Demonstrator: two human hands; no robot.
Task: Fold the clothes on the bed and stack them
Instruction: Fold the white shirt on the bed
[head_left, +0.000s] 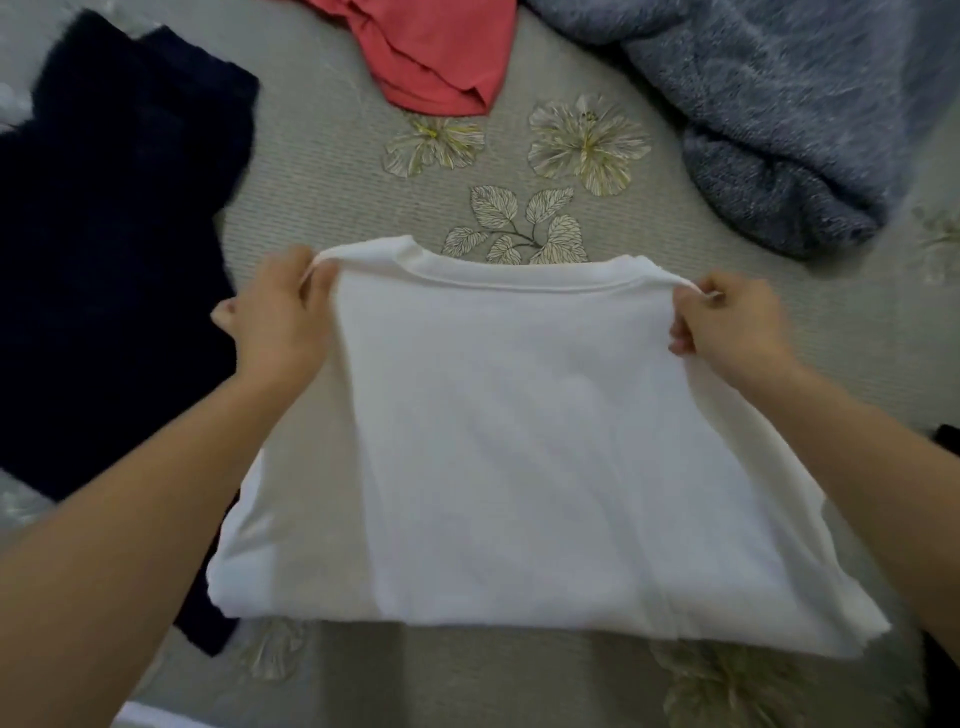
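White T-shirt (545, 441), one, folded, rests at the bed's (322, 182) near edge. Left hand (280, 312) and right hand (732, 322) each pinch a shoulder corner. Bare sheet lies beyond the collar. One navy garment (114, 260) touches its left side. One coral garment (436, 52) and one blue fleece (779, 114) lie toward the far edge.

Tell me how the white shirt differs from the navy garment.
The white shirt is pale; the navy garment is near black. The white shirt is pinched at its shoulders by the left hand and right hand; the navy garment lies untouched. The white shirt sits centred; the navy garment lies left, cut by the frame. Both rest on the floral bedsheet.
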